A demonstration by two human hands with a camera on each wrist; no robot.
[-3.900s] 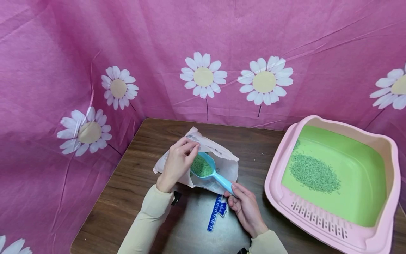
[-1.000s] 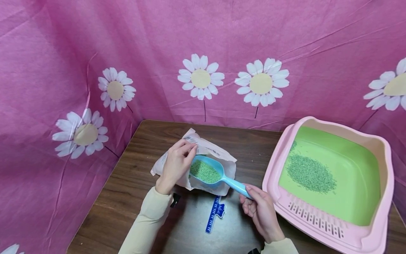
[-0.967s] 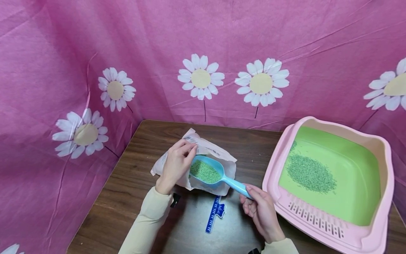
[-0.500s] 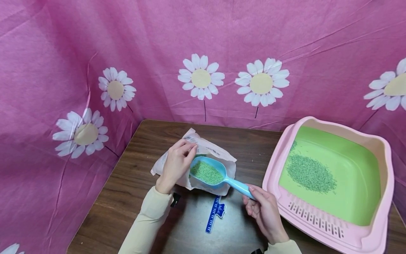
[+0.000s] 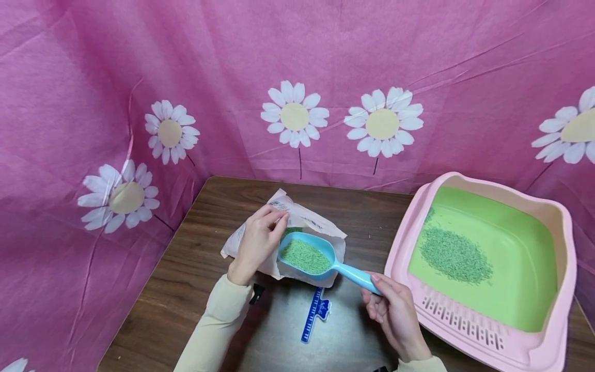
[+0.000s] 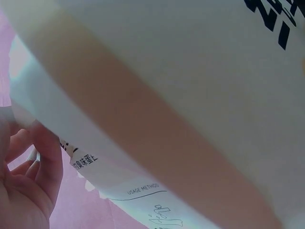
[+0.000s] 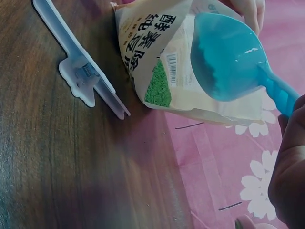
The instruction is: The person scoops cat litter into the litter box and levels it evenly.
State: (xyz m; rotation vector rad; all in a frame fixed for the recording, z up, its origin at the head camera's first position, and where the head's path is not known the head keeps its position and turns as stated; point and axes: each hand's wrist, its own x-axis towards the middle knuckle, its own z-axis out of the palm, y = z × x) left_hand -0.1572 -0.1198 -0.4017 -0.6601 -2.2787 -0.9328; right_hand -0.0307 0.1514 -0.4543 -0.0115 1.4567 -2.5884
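My right hand (image 5: 394,312) grips the handle of a light blue scoop (image 5: 357,276) heaped with green pellets (image 5: 307,257). The scoop's bowl sits at the mouth of an open, pale paper-like bag (image 5: 318,216) with dark print. My left hand (image 5: 261,237) pinches the bag's upper edge between thumb and fingers. In the left wrist view the bag (image 6: 190,95) fills most of the picture, and the left hand (image 6: 33,176) shows at its edge. From the right wrist view, the scoop (image 7: 228,57) appears from below, in front of the bag (image 7: 143,43).
A pink litter box (image 5: 400,253) with a green inside stands at the right; a patch of green pellets (image 5: 455,256) lies in it. A blue ruler-like bag clip (image 5: 313,315) lies on the wooden table (image 5: 186,289) before the bag. A pink flowered cloth (image 5: 223,103) hangs behind.
The scoop has drawn back to the right, out of the bag's mouth, with its pellets, and my right hand has moved right with it. My left hand stays on the bag.
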